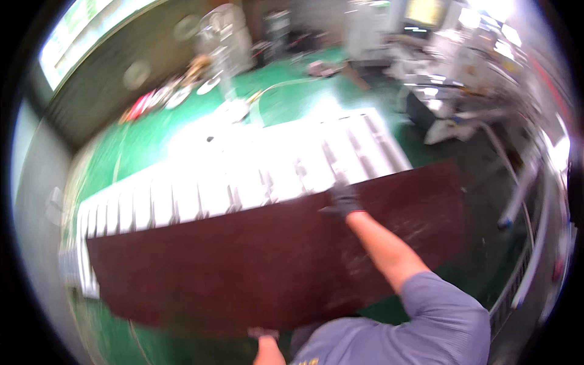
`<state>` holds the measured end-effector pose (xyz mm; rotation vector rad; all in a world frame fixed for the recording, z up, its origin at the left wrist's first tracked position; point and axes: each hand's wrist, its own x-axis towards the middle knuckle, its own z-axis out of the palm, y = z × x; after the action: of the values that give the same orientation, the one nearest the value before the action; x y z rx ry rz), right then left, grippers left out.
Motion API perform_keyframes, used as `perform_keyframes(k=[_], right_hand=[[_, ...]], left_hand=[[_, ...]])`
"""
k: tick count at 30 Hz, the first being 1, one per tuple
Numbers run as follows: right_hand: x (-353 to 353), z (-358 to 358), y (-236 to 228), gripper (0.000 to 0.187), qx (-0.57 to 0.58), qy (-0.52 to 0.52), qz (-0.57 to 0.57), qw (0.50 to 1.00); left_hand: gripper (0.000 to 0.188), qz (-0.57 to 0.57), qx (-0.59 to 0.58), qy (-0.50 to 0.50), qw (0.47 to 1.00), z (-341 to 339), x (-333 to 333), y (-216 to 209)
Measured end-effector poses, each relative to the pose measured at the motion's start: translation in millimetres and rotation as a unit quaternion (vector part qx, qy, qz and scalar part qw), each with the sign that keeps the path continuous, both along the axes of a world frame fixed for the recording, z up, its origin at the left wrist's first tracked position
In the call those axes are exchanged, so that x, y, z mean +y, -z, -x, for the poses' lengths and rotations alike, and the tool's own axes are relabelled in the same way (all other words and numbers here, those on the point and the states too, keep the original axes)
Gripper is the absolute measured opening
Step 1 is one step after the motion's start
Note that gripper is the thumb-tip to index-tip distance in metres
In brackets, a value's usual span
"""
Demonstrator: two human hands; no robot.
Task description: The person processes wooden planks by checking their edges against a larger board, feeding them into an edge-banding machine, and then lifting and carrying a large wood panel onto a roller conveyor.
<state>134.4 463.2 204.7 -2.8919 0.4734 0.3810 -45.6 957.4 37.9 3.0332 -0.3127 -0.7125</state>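
A long dark reddish-brown board (231, 274) stretches across the view in front of me, tilted, with its far edge against a white ribbed platform (255, 164). My right hand (345, 198), in a dark glove, is closed over the board's far edge, right of its middle; the thumb lies on the near face. At the near edge, close to my body, my left hand (263, 333) grips the board. Blur and the edge hide most of the left fingers. The board's right end reaches past the white platform.
Green floor (292, 94) surrounds the platform. A pale pedestal fan (224, 61) stands beyond it. Machinery (438, 103) and metal tubes (523, 188) crowd the right side. A grey wall (39, 176) is at the left, and assorted items (161, 97) lie along the back wall.
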Motion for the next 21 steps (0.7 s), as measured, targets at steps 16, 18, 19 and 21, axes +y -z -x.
perform_keyframes(k=[16,18,19,21], right_hand=[[48.8,16.7,-107.9,0.064,-0.128,-0.06,-0.008,0.99],[61.0,52.4,-155.7,0.059,-0.154,-0.074,-0.03,0.985],[65.3,74.2,-169.7,0.058,-0.169,-0.079,-0.022,0.982],[74.8,124.2,-190.8,0.055,-0.235,-0.09,-0.012,0.968]], left_hand=[[0.064,0.557,0.34,-0.258,0.712,-212.2,-207.6,-44.2],[0.064,0.547,0.353,-0.228,0.724,-207.1,-220.3,-55.5],[0.064,0.539,0.361,-0.211,0.731,-201.5,-227.5,-59.5],[0.064,0.528,0.372,-0.18,0.741,-190.8,-240.6,-66.0]])
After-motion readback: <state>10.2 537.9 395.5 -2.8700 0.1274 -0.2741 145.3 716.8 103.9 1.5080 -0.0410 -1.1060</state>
